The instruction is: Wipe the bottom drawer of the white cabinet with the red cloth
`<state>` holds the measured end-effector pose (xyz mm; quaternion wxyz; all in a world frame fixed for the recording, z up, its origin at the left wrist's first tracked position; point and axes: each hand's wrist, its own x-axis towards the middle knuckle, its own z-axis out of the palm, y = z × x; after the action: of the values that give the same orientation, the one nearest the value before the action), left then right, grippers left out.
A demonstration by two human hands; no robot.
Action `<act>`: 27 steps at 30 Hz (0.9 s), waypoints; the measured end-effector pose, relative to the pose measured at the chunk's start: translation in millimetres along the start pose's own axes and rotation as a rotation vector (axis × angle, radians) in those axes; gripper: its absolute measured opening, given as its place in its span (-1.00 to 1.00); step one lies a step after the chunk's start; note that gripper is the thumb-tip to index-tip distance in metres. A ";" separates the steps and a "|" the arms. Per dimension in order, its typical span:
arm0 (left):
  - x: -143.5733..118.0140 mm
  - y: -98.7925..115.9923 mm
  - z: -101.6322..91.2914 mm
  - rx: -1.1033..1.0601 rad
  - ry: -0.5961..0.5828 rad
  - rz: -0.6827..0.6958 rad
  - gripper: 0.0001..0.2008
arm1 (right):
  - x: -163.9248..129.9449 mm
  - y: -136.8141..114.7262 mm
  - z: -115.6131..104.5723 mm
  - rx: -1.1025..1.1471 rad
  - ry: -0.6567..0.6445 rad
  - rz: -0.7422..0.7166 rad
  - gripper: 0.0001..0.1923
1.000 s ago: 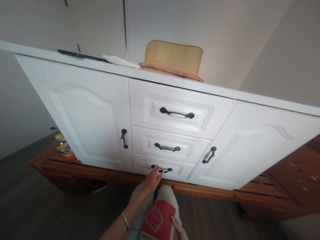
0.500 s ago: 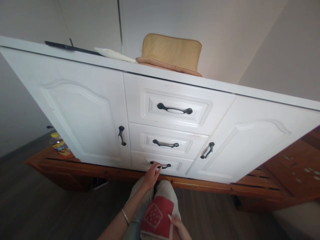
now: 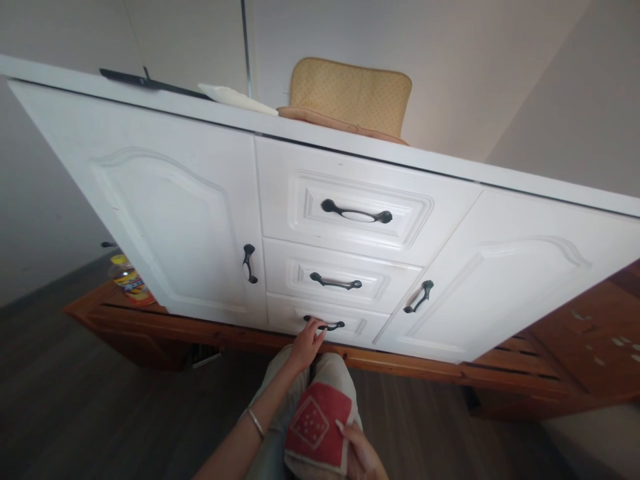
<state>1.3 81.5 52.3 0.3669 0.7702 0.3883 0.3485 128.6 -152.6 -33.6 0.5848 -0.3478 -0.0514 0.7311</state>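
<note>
A white cabinet [image 3: 165, 220] stands before me with three stacked drawers between two doors. My left hand [image 3: 305, 345] reaches to the bottom drawer [image 3: 360, 327], and its fingers curl on the left end of the black handle [image 3: 331, 326]. The drawer looks closed. On my knee lies a red patterned cloth [image 3: 314, 423], and my right hand [image 3: 363, 455] holds its lower right edge. A thin bangle [image 3: 257, 423] sits on my left wrist.
A yellow cushion [image 3: 350, 97], a white flat item [image 3: 236, 99] and a thin black object [image 3: 145, 81] lie on the cabinet top. A plastic bottle [image 3: 127, 280] stands on the wooden base [image 3: 200, 331] at the left. More wooden furniture [image 3: 590, 333] is at the right.
The view has shifted slightly. My left hand stays on the bottom drawer's handle, and my right hand has slid a little further onto the red cloth.
</note>
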 end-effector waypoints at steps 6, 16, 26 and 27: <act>-2.5 5.6 -4.6 0.046 -0.035 -0.022 -0.74 | -1.9 -3.2 3.7 0.020 -0.004 0.034 -0.52; 2.5 17.2 -9.1 0.102 -0.055 -0.110 -0.59 | -3.9 -8.0 4.2 0.002 0.041 0.087 -0.48; -71.7 39.1 -13.4 0.058 -0.078 -0.168 -0.67 | -6.3 -11.0 7.4 -0.067 0.020 0.095 -0.49; -85.9 41.3 -15.3 0.035 -0.097 -0.171 -0.66 | -8.7 -10.0 9.0 -0.091 0.011 0.096 -0.48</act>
<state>-36.2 -5.1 72.7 0.4002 0.7564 0.4404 0.2714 132.3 -154.2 -18.1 0.5328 -0.3800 -0.0643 0.7534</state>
